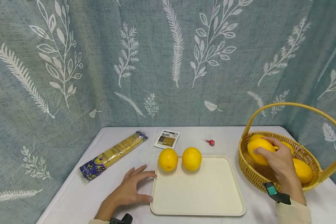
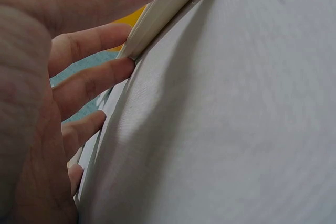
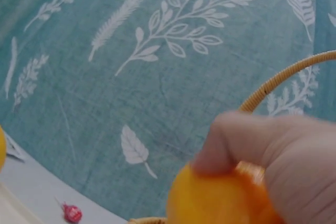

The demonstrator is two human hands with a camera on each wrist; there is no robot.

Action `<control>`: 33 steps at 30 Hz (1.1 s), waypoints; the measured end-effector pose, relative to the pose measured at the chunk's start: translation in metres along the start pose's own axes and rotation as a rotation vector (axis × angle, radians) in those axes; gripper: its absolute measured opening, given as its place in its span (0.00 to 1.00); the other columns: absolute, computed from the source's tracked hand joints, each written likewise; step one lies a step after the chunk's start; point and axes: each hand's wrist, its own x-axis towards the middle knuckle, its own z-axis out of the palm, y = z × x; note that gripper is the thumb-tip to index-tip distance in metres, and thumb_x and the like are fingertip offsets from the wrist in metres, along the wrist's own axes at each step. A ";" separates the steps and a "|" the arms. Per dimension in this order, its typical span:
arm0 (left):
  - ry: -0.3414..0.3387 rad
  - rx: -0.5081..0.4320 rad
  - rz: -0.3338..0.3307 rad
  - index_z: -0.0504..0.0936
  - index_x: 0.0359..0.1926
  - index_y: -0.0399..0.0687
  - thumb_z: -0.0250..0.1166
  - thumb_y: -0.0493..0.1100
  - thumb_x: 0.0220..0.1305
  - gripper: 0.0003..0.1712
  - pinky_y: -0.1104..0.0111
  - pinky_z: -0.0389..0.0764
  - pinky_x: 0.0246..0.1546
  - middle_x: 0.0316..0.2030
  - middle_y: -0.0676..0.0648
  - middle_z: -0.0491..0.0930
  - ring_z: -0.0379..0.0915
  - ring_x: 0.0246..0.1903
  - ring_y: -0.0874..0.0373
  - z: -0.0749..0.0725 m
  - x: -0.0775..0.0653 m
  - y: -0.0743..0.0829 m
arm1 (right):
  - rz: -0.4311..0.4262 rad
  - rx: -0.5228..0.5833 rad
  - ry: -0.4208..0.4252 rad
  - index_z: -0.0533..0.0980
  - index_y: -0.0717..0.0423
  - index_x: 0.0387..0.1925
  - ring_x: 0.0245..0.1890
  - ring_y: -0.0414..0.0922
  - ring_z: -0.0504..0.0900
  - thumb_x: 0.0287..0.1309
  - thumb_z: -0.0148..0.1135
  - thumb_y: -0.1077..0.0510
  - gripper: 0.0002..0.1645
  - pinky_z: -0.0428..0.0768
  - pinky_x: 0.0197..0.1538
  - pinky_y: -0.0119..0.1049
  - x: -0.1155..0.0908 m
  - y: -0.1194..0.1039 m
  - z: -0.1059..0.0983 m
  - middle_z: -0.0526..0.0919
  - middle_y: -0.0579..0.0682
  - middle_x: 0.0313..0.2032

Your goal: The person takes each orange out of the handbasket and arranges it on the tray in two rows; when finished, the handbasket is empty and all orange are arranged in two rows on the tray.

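Note:
My right hand [image 1: 280, 158] grips an orange [image 1: 259, 151] between thumb and fingers, inside a wicker basket [image 1: 250, 169] with a tall hooped handle. More yellow-orange fruits lie in the basket, among them a fruit [image 1: 303, 170] on its right side. In the right wrist view the thumb presses on the held orange [image 3: 210, 198]. At the cream tray [image 1: 198, 199], my left hand [image 1: 128, 188] is spread, with thumb and index fingertips at the left rim. Two oranges sit along the tray's far edge, a left orange [image 1: 168, 159] and a right orange [image 1: 191, 159].
A long pack of dry noodles [image 1: 112, 157] lies on the left of the white table [image 1: 140, 214]. Behind the tray are a flat white-and-brown packet [image 1: 167, 139] and a red lollipop [image 1: 211, 142]. A leaf-patterned curtain [image 1: 162, 62] hangs around the table.

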 end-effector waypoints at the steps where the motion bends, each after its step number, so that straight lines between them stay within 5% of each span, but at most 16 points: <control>1: 0.000 -0.003 -0.004 0.81 0.59 0.66 0.80 0.65 0.39 0.41 0.32 0.39 0.73 0.65 0.52 0.78 0.54 0.74 0.34 0.000 0.000 0.000 | -0.026 0.022 0.014 0.67 0.57 0.71 0.46 0.48 0.71 0.60 0.68 0.53 0.39 0.79 0.36 0.27 0.000 -0.001 0.001 0.69 0.58 0.63; 7: 0.001 -0.013 -0.008 0.81 0.59 0.67 0.80 0.66 0.40 0.41 0.31 0.38 0.72 0.65 0.52 0.78 0.53 0.74 0.34 0.000 0.001 -0.001 | -0.171 0.128 0.071 0.71 0.56 0.68 0.46 0.40 0.74 0.63 0.67 0.56 0.33 0.80 0.41 0.20 -0.003 -0.007 0.009 0.73 0.43 0.56; 12: -0.002 -0.018 -0.009 0.81 0.59 0.67 0.80 0.66 0.41 0.41 0.31 0.37 0.72 0.65 0.51 0.78 0.53 0.74 0.34 0.000 0.002 -0.001 | -0.185 0.130 0.082 0.73 0.59 0.66 0.40 0.34 0.78 0.64 0.69 0.51 0.32 0.81 0.40 0.19 -0.005 -0.014 0.015 0.75 0.37 0.49; 25: 0.002 -0.009 0.021 0.80 0.59 0.66 0.80 0.64 0.41 0.40 0.30 0.39 0.71 0.65 0.50 0.78 0.54 0.74 0.33 0.000 -0.001 0.000 | -0.273 0.093 0.008 0.74 0.65 0.63 0.34 0.26 0.81 0.66 0.67 0.49 0.31 0.82 0.39 0.19 -0.009 -0.030 0.040 0.77 0.61 0.56; 33: 0.003 -0.003 0.018 0.81 0.59 0.66 0.80 0.65 0.41 0.41 0.31 0.39 0.72 0.65 0.51 0.78 0.55 0.74 0.33 0.001 0.000 0.000 | -0.244 0.058 -0.032 0.75 0.63 0.62 0.37 0.40 0.78 0.65 0.67 0.45 0.33 0.80 0.39 0.20 -0.011 -0.039 0.053 0.78 0.61 0.53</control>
